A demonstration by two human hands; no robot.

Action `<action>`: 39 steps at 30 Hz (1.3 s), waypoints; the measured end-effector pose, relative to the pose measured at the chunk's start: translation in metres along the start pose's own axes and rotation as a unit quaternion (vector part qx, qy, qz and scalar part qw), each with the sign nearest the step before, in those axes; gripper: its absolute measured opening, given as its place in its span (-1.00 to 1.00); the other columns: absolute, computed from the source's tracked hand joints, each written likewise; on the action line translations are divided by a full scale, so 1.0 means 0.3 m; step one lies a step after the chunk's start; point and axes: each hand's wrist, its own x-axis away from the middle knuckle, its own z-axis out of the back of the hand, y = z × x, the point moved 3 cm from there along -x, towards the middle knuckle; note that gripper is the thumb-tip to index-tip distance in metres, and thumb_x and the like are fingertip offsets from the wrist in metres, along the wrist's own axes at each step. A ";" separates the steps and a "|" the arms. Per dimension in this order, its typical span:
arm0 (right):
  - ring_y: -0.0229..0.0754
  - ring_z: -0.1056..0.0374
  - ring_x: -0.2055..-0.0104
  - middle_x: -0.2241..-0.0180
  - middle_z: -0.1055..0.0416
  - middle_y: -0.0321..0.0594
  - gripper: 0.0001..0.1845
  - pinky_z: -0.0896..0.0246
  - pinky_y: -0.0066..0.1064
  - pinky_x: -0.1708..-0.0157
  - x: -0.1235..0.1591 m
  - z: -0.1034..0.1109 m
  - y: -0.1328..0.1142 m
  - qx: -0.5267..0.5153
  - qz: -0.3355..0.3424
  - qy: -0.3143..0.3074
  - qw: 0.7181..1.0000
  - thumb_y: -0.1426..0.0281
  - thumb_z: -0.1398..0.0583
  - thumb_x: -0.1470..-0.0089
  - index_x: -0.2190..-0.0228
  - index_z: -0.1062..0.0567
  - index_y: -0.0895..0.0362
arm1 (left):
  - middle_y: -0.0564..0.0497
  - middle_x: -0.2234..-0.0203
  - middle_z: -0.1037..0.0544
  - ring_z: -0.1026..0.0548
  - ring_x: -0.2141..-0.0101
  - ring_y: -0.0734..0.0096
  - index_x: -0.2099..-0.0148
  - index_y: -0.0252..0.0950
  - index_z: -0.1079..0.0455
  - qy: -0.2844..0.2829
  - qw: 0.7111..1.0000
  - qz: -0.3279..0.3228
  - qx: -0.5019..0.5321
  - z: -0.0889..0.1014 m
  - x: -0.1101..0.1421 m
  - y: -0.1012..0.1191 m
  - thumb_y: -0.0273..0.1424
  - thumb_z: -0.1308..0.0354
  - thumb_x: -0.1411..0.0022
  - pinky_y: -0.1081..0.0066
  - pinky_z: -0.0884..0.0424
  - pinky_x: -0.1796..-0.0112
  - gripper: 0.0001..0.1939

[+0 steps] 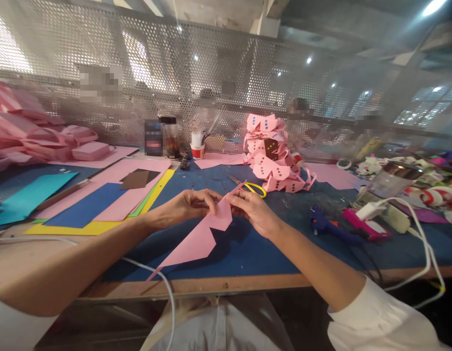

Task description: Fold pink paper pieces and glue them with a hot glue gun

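Observation:
A long pink paper cutout (194,243) with a notched lower edge is held up over the blue table mat, slanting down to the left. My left hand (196,204) pinches its upper edge. At the upper right end my right hand (253,207) grips the same piece between thumb and fingers. Just behind my right hand lies a pair of scissors (255,188) with yellow handles. Farther back stands a stack of pink paper cutouts (271,161) with small dark and blue squares on them.
Coloured paper sheets (88,204) lie at left, below a heap of pink paper pieces (24,126). A red and white cup (198,151) and dark-lidded jar (170,139) stand behind. At right are a blue glue gun (330,226), glass jar (390,180) and white cable (426,243).

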 end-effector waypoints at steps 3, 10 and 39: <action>-0.31 -0.29 0.34 0.39 -0.40 -0.29 -0.72 -0.19 -0.42 0.25 0.000 0.001 -0.001 0.006 0.002 -0.002 1.000 0.18 -0.31 -0.02 0.38 -0.54 0.15 | -0.10 -0.03 -0.47 -0.46 0.01 0.14 0.28 -0.24 -0.56 -0.002 1.000 0.000 -0.001 -0.002 0.000 -0.003 -0.32 -0.22 -0.22 0.18 -0.31 -0.05 -0.87; -0.30 -0.31 0.34 0.38 -0.42 -0.27 -0.71 -0.20 -0.41 0.25 0.000 -0.001 0.002 0.005 -0.001 -0.011 1.000 0.16 -0.30 -0.03 0.37 -0.54 0.15 | -0.11 -0.04 -0.47 -0.45 -0.02 0.13 0.28 -0.22 -0.57 0.002 1.000 -0.013 -0.019 -0.001 0.001 -0.002 -0.29 -0.22 -0.22 0.20 -0.32 -0.06 -0.85; -0.23 -0.03 0.43 0.50 -0.09 -0.31 -0.61 -0.01 -0.35 0.40 0.036 0.055 -0.233 0.186 0.239 0.184 0.935 0.02 -0.13 -0.14 0.48 -0.28 0.06 | 0.04 0.45 -0.55 -0.43 0.48 0.44 0.26 -0.27 -0.53 0.185 0.981 0.065 0.008 -0.049 -0.054 0.129 -0.23 -0.29 -0.09 0.49 -0.31 0.44 -0.77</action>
